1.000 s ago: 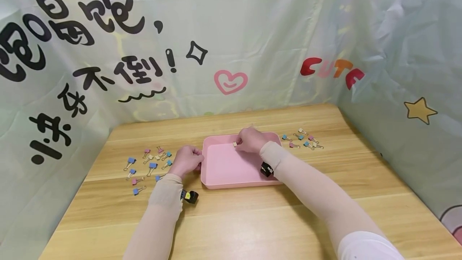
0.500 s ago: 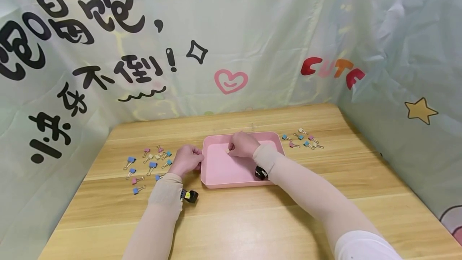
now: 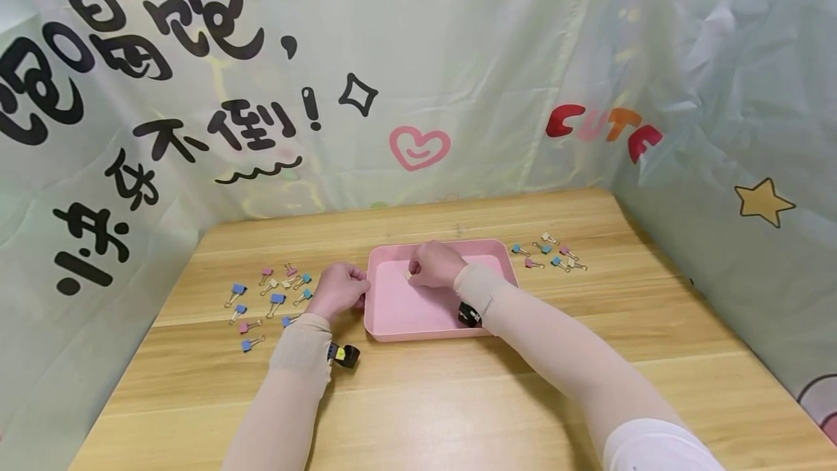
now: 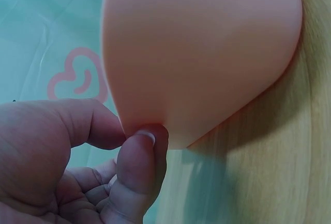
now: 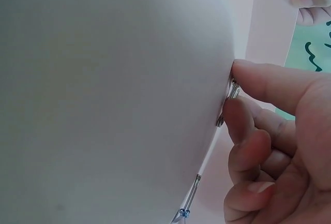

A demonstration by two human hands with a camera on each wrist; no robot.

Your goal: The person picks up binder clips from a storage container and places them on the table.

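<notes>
A shallow pink tray sits on the wooden table. My left hand pinches its left rim between thumb and index finger, as the left wrist view shows close up. Inside the tray, my right hand holds a small pale binder clip low over the floor. Seen from the right wrist, the clip's wire handles lie between the thumb and a curled finger at the tray floor. Another clip with a bluish end lies on the tray floor in that view.
Several blue, pink and cream binder clips lie scattered left of the tray, close to the left hand. A second scatter of clips lies to the right of the tray. A printed cloth hangs behind the table.
My right hand has moved left across the inside of the tray with the pale clip, mostly in the first half second. My left hand has stayed at the rim.
</notes>
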